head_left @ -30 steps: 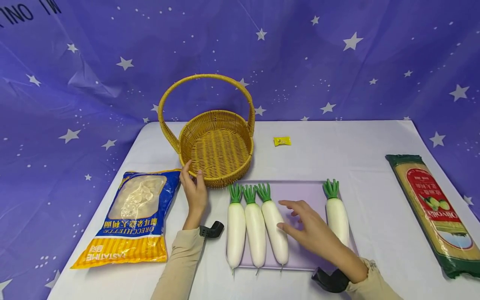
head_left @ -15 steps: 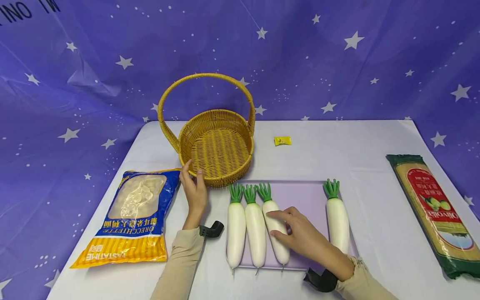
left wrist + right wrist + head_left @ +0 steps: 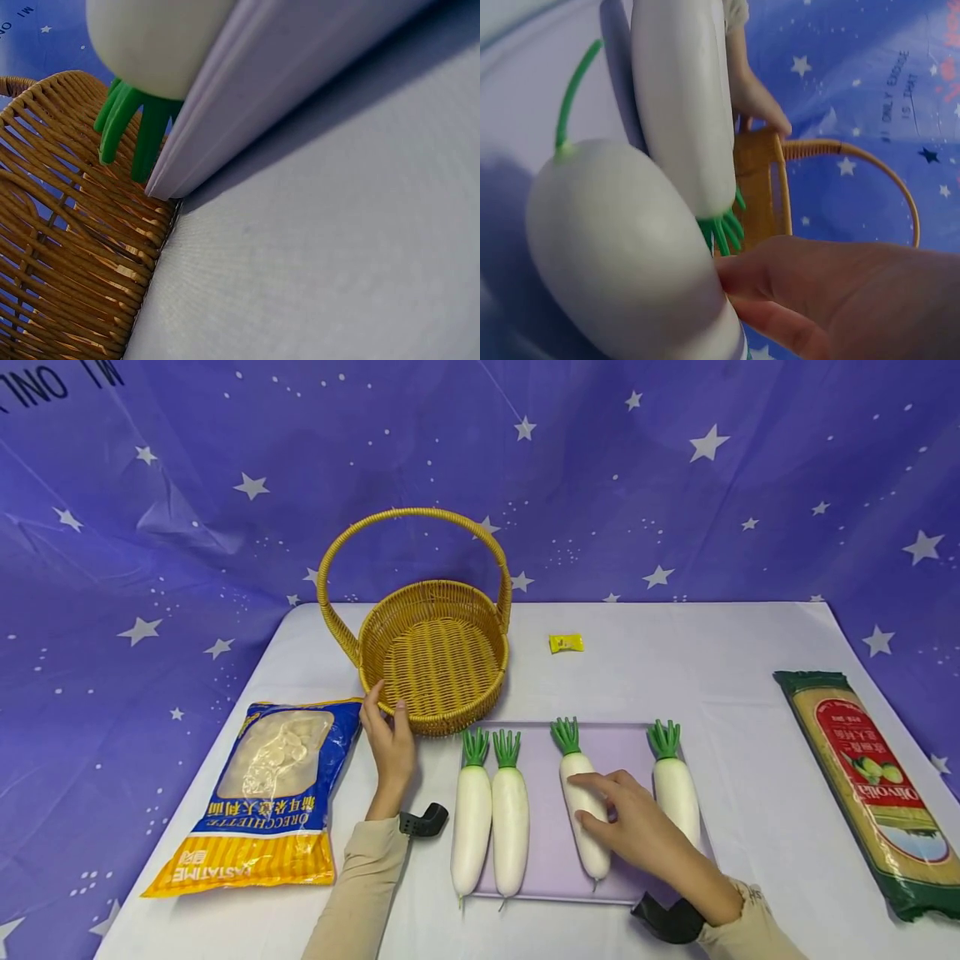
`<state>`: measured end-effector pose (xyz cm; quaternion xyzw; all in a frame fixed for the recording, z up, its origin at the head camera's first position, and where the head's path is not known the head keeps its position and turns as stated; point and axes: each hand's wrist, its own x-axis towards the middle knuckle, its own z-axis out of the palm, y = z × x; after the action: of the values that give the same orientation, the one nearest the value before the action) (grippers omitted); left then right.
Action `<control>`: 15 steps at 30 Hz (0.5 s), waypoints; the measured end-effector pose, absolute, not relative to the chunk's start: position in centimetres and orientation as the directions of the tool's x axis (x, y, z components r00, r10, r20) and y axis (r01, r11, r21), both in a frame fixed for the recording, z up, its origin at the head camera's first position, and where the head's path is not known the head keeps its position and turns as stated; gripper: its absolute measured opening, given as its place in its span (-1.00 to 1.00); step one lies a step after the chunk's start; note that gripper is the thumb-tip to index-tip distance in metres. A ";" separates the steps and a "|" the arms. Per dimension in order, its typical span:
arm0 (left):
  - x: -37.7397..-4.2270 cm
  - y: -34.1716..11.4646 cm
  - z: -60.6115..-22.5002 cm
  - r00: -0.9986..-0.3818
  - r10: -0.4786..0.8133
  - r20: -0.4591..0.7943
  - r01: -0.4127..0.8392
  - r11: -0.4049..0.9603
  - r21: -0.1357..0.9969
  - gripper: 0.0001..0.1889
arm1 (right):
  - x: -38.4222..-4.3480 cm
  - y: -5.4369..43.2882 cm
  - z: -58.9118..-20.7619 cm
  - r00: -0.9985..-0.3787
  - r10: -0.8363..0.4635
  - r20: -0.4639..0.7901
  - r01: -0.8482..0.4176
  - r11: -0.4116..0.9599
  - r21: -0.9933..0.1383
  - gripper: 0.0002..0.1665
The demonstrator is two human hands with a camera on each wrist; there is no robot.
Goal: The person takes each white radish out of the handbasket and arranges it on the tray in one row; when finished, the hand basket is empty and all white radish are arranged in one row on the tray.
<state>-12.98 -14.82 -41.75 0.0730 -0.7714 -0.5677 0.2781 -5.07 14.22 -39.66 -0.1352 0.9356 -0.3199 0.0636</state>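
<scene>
Several white radishes with green tops are here, two of them, a left radish (image 3: 472, 827) and its neighbour (image 3: 510, 831), side by side on a shallow lilac tray (image 3: 543, 860). My right hand (image 3: 637, 818) grips another white radish (image 3: 583, 810) by its middle, thumb and fingers across its body; the right wrist view shows this held radish (image 3: 622, 247) close up. A fourth-place radish (image 3: 675, 793) lies at the tray's right side, partly behind that hand. My left hand (image 3: 390, 747) touches the near rim of a round wicker basket (image 3: 435, 722) with fairly straight fingers.
Left of the basket lies a blue and orange pasta bag (image 3: 270, 802). A spaghetti pack (image 3: 862, 777) lies at the right. Behind the tray is a small yellow wrapped sweet (image 3: 566, 643). The basket's tall handle (image 3: 412, 512) arches up near the starry backdrop (image 3: 600, 468).
My right hand reached left to the third radish, took hold of it and shifted it right, widening the gap to the left pair. My left hand stayed at the basket.
</scene>
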 end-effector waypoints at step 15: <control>-13.0 -14.8 -41.8 -0.835 -0.430 0.342 0.194 0.352 0.916 -0.55 | -4.2 15.7 -39.1 -0.965 -0.260 -0.017 -0.205 0.800 -0.563 -0.51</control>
<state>-12.96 -14.77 -41.75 0.0764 -0.7742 -0.5640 0.2767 -4.16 15.74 -39.13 -0.1228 0.9476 -0.2911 0.0468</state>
